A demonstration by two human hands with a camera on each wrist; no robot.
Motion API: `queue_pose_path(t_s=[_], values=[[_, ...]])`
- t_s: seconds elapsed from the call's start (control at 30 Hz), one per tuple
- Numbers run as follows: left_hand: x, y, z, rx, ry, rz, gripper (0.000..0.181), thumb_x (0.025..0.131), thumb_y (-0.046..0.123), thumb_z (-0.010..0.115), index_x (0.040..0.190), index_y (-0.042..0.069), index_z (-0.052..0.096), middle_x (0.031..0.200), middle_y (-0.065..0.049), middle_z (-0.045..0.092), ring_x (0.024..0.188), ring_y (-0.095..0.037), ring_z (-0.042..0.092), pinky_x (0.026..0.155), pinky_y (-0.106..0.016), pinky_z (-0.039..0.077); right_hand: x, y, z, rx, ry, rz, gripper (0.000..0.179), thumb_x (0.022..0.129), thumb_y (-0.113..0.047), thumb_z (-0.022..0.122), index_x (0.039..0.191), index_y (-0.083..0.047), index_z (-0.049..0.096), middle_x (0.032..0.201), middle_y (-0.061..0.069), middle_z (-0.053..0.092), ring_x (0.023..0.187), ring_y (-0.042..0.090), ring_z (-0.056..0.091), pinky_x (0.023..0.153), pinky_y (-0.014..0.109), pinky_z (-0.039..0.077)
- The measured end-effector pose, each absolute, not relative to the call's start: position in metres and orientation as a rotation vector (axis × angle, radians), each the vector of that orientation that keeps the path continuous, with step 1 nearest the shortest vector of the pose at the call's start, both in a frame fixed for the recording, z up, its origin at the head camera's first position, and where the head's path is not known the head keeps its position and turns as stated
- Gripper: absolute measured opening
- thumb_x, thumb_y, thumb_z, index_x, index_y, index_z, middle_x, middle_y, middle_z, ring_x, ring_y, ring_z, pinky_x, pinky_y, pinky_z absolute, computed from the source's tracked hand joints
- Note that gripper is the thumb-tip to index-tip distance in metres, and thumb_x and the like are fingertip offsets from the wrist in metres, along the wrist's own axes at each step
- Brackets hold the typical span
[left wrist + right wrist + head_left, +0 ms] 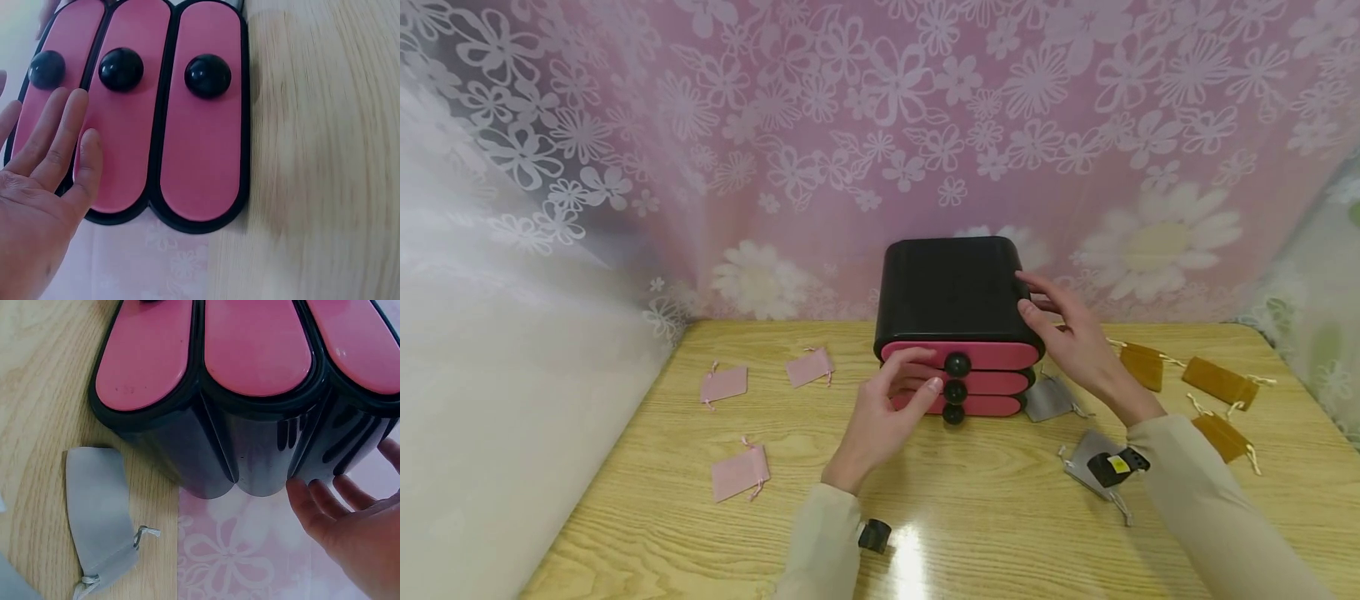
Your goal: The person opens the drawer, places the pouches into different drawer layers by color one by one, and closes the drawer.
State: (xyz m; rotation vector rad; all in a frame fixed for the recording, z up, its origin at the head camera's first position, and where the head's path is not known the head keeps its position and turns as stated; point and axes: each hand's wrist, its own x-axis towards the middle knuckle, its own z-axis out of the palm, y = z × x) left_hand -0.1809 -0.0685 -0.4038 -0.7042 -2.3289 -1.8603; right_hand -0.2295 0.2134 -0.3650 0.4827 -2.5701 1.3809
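Observation:
A small black drawer unit point(957, 283) with three stacked pink drawer fronts point(203, 150) stands at the back of the table. Each front bears a round black knob point(207, 75). My left hand point(883, 417) hovers before the drawer fronts, just left of the knobs, fingers loosely extended and holding nothing. Whether its fingertips touch a front, I cannot tell. On the unit's right side rests my right hand point(1078, 346), its fingertips against the black side wall point(262, 450) and its fingers only slightly bent. All three drawers look closed.
Several pouches lie on the wooden table point(662, 533): pink pouches point(739, 473) at left, grey pouches point(100, 506) right of the unit, and mustard-brown pouches point(1220, 382) farther right. A flowered pink curtain point(820, 167) hangs right behind the unit.

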Motion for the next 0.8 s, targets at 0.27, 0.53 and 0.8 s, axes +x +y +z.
queue_pose_path(t_s=[0.27,0.53,0.8], values=[[-0.183,-0.056,-0.408,-0.689,-2.33,-1.885,0.032,0.101,0.027,0.065,0.133,0.032,0.061,0.117,0.004,0.072,0.107,-0.01,0.069,0.09,-0.028,0.057,-0.236,0.213,-0.368,0.487,-2.611,1.403,0.055,0.108,-0.037,0.047,0.161,-0.034,0.032,0.165,0.016,0.031,0.142,0.048,0.043,0.104,0.073,0.039],[-0.185,-0.047,-0.411,-0.709,-2.298,-1.907,0.036,0.1,0.022,0.066,0.135,0.029,0.061,0.11,-0.005,0.074,0.1,-0.015,0.07,0.088,-0.026,0.057,-0.242,0.213,-0.373,0.526,-2.562,1.547,0.056,0.108,-0.03,0.048,0.162,-0.03,0.03,0.163,0.019,0.036,0.14,0.045,0.048,0.106,0.067,0.042],[-0.188,-0.041,-0.412,-0.729,-2.239,-1.938,0.033,0.102,0.022,0.064,0.135,0.025,0.061,0.108,-0.014,0.075,0.092,-0.027,0.075,0.082,-0.027,0.059,-0.246,0.213,-0.368,0.537,-2.539,1.767,0.059,0.108,-0.027,0.049,0.163,-0.026,0.028,0.168,0.017,0.024,0.154,0.044,0.024,0.117,0.071,0.025]])
